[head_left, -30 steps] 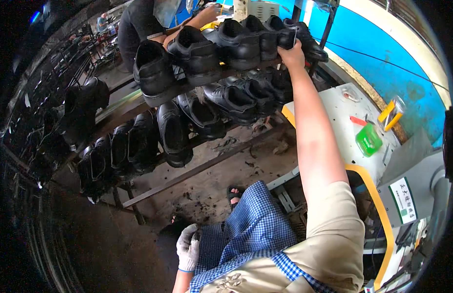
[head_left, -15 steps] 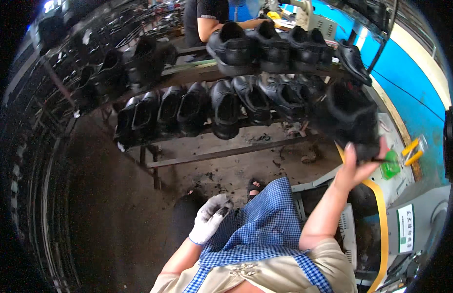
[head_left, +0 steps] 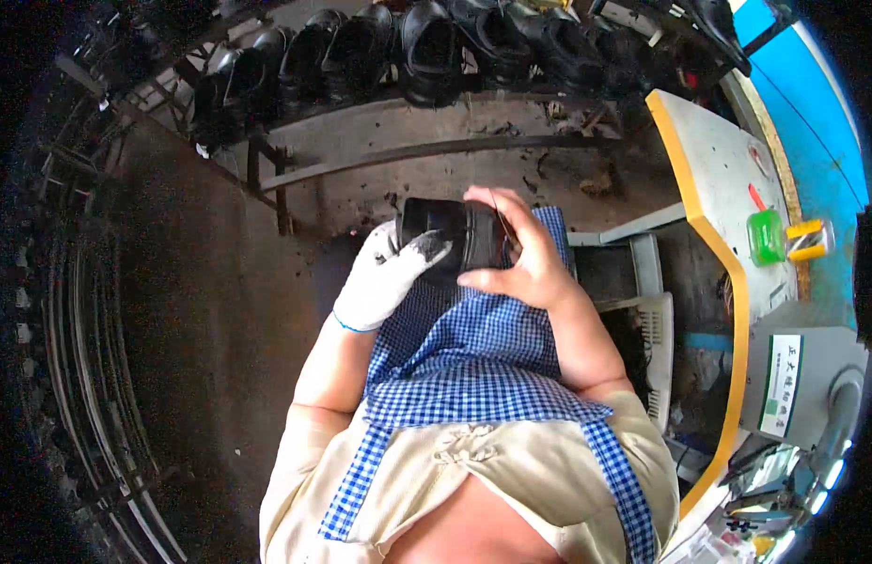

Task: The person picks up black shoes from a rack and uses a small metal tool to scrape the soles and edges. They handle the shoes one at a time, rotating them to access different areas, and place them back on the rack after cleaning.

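Note:
A black shoe [head_left: 445, 218] is held level above my lap, between both hands. My left hand [head_left: 383, 274], in a white glove with a blackened thumb tip, closes on the shoe's left end, thumb lying over the top. Bare, my right hand [head_left: 534, 258] grips the opposite end, fingers on the far side and thumb on the near side. The shoe's underside is hidden. Below it is my blue checked apron [head_left: 455, 348].
Ahead, a rack bears a row of black shoes [head_left: 431, 56]. A metal bar [head_left: 436, 150] runs low beneath it. On the right stands a yellow-edged worktable [head_left: 713, 160] with a green container [head_left: 767, 235], a yellow-banded clear jar [head_left: 808, 242] and a grey machine [head_left: 807, 376].
My right hand has brought the shoe from beside the rack at the right down to my lap. My left hand has risen and taken hold of it. The view has tilted downward.

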Motion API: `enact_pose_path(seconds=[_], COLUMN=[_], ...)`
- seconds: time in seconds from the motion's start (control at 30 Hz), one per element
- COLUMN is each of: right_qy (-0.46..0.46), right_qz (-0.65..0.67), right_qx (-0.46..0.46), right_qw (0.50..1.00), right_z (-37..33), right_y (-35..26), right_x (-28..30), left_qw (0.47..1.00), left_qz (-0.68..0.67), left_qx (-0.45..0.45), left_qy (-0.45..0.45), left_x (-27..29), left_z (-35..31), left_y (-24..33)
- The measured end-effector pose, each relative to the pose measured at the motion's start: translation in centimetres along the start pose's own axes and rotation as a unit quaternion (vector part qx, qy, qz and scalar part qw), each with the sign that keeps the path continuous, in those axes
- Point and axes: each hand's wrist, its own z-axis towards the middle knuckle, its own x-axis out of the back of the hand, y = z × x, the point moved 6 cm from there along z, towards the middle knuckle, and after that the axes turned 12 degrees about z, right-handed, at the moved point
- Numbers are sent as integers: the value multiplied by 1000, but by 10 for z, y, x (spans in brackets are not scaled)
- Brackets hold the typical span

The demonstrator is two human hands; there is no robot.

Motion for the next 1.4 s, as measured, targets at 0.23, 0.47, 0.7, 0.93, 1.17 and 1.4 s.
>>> enact_pose_path(seconds=[0.23, 0.47, 0.7, 0.93, 1.17, 1.4], right_qy=[44, 78, 149, 55, 81, 57], right_qz=[-159, -149, 181, 147, 448, 534], right_qx=[93, 111, -80, -282, -415, -244], right_qw=[982, 979, 969, 946, 788, 807], right_z=[3, 8, -7, -26, -80, -73], right_y=[-31, -16, 27, 49, 146, 89], right_x=[-2, -3, 23, 28, 12, -24], left_qw=[997, 993, 995, 823, 683, 840], left_qz=[-32, 52, -35, 475, 671, 358], left_qx=[-65, -84, -36, -304, -284, -314], left_qy=[29, 68, 90, 62, -50, 258], left_x=[-16, -11, -5, -22, -52, 42], left_z=[-12, -16, -11, -9, -17, -48], left_y=[2, -10, -16, 18, 2, 28])
